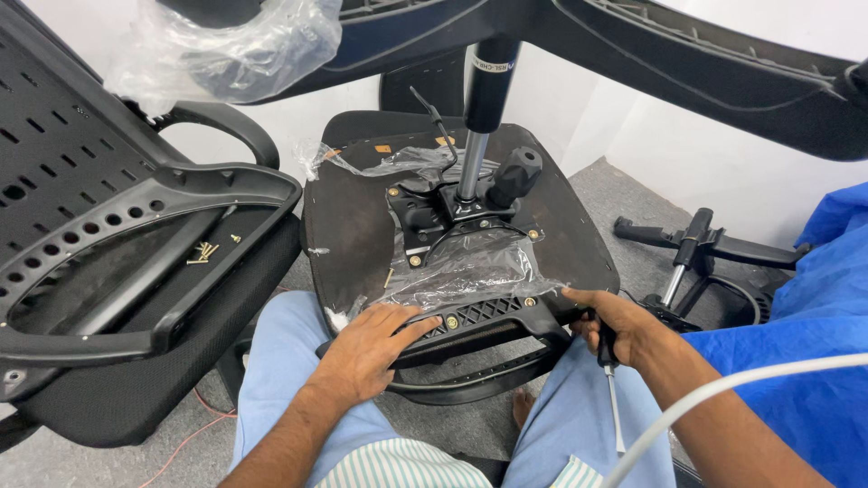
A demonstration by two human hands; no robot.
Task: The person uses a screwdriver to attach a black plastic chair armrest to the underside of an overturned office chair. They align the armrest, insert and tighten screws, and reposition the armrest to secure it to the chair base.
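Left hand (375,348) flat, fingers spread, presses near edge of upturned seat base (353,226) to steady it on lap. Right hand (619,325), beside seat's right corner, grips screwdriver (613,398), shaft down, probably resting. Loose screws (206,251) far left, on backrest (81,181).

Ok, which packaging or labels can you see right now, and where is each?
Clear plastic bag: top left, crumpled over a chair part.
Clear plastic wrap: torn, on the upturned black seat base.
Small label: white band on the black gas cylinder, top centre.
No screens.

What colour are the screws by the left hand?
Gold, or brassy; the screws show best in the head view, on the black seat.
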